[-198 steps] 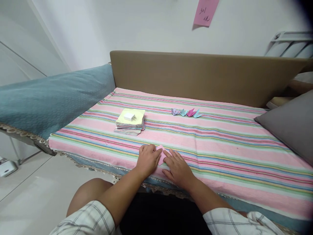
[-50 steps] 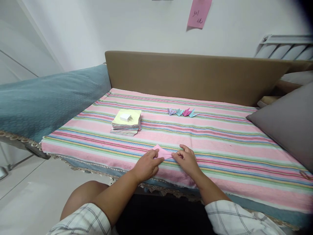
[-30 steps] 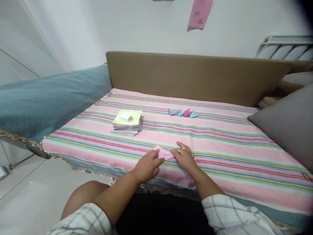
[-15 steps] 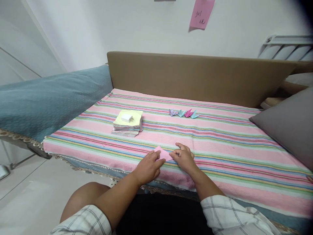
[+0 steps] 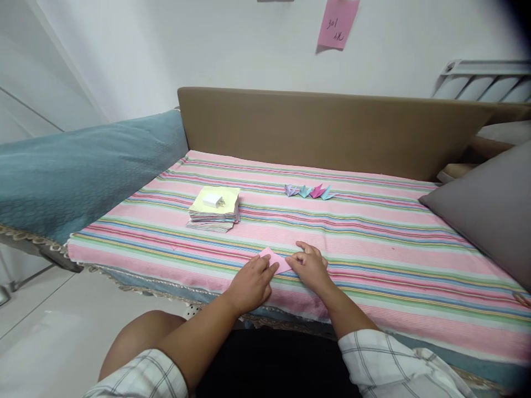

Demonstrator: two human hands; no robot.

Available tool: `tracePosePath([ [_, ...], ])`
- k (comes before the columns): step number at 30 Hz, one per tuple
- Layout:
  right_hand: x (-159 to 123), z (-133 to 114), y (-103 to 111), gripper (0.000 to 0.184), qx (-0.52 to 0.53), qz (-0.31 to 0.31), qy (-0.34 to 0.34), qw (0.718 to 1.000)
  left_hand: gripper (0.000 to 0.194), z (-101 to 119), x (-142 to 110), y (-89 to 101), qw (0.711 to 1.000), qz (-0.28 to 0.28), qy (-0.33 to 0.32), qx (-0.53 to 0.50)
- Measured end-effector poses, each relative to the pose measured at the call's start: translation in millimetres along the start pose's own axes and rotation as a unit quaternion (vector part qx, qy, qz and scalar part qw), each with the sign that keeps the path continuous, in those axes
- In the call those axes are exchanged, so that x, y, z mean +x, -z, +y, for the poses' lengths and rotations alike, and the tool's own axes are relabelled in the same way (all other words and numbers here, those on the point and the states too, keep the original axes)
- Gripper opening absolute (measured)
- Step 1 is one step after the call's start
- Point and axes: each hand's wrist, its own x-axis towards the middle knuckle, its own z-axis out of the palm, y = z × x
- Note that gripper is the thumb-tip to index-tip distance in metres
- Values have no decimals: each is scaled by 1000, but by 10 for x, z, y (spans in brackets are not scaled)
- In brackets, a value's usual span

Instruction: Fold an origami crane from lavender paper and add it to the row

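Observation:
A small folded piece of pink paper point(image 5: 282, 263) lies on the striped cloth in front of me. My left hand point(image 5: 252, 282) holds down its left part, with the thumb and fingertips pressed onto it. At the paper's right corner, the thumb and index finger of my right hand point(image 5: 307, 266) are pinched together, while its other fingers curl loosely above the cloth. The paper's left end is partly hidden beneath my left fingers.
A stack of square paper point(image 5: 213, 218) with a white plug adapter point(image 5: 213, 200) on top stands left. Several folded paper cranes point(image 5: 317, 191) sit in a row farther back. A grey cushion point(image 5: 489, 204) leans at right. Another person's fingers point(image 5: 521, 300) show at the right edge.
The view has shifted slightly, moving the scene a little to the left. Both hands keep their places on the pink paper.

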Motion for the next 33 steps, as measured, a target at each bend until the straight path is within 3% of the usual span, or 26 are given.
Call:
tracePosePath([
  [4,-9,18,0,34,0,14,6,1000,55,6,7,14,1000,-2,0,2],
  [16,12,106,90,44,21,-26,-3,999,55,4,5,11,1000,-6,-7,28],
  [26,-25,116,52,28,9,-5,14,1000,53,7,12,14,1000,-5,3,22],
  [33,-43,210,34,19,3,52,76,996,54,8,13,24,1000,-7,4,15],
])
